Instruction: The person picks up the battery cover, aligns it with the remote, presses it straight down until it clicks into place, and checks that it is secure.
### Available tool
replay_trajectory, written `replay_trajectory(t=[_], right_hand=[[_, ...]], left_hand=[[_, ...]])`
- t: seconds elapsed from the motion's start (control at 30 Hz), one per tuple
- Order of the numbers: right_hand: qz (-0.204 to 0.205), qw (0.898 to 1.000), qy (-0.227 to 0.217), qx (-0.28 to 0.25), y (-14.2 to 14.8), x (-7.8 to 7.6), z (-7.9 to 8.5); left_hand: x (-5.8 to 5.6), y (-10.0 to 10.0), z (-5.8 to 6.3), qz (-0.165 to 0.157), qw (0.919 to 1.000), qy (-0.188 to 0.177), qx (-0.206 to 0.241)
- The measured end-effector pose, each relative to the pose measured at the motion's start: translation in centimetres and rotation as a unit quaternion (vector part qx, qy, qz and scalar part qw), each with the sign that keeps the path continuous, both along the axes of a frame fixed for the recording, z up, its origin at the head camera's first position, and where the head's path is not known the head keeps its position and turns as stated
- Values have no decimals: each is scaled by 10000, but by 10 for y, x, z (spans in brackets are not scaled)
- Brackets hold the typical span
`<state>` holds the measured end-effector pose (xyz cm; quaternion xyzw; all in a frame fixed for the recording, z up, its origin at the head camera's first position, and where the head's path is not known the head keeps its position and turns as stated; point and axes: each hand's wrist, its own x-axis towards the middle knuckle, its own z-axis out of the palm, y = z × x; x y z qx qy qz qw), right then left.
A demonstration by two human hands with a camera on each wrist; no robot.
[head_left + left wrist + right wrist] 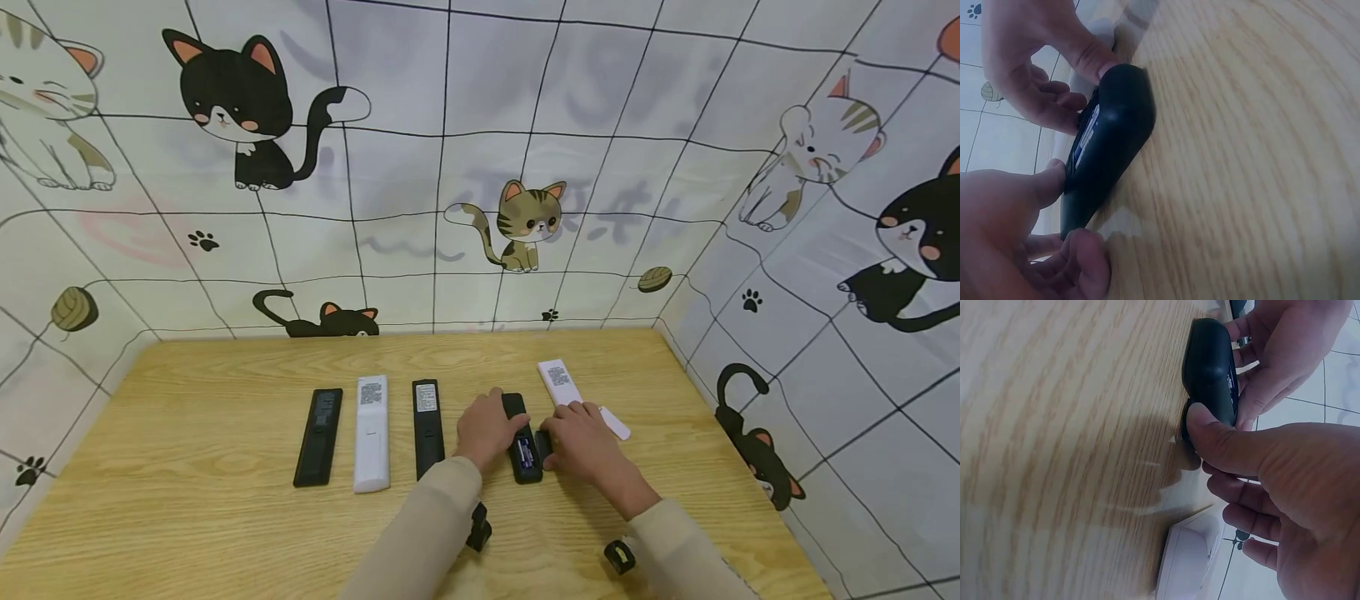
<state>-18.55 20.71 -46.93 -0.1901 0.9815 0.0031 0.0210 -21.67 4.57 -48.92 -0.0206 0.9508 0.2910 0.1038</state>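
In the head view a black remote control [527, 458] lies back up on the table, its battery compartment uncovered with batteries showing. My left hand [486, 431] holds its far part, thumb on top; the left wrist view shows the thumb and fingers on both sides of the remote [1113, 134]. Close along its right edge, my right hand [588, 443] pinches a small black battery cover [543, 448] between thumb and fingers. In the right wrist view that thumb lies over the cover [1187, 425], right by the remote [1210, 365].
To the left lie a black remote [318, 437], a white remote [371, 442] and another black remote [428, 429]. Beyond my right hand are a white remote [559, 382] and a white cover [615, 423]. Cat-print cloth [397, 183] walls the table's back and right.
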Motion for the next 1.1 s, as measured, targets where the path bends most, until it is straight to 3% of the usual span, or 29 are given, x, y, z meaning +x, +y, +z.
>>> replay_trajectory(t=[0.47, 0.77, 0.93, 1.1], right_hand=[[-139, 9999, 83, 58, -2, 1, 0], [-227, 9997, 67, -102, -2, 4, 1], [-73, 9987, 376, -326, 0, 8, 1], [255, 9950, 786, -554, 1, 11, 2]], left_hand=[[2, -8, 4, 239, 9936, -110, 1100], [3, -14, 0, 264, 9755, -64, 2184], [1, -21, -3, 236, 9683, 121, 2484], [1, -30, 2, 99, 9605, 220, 2771]])
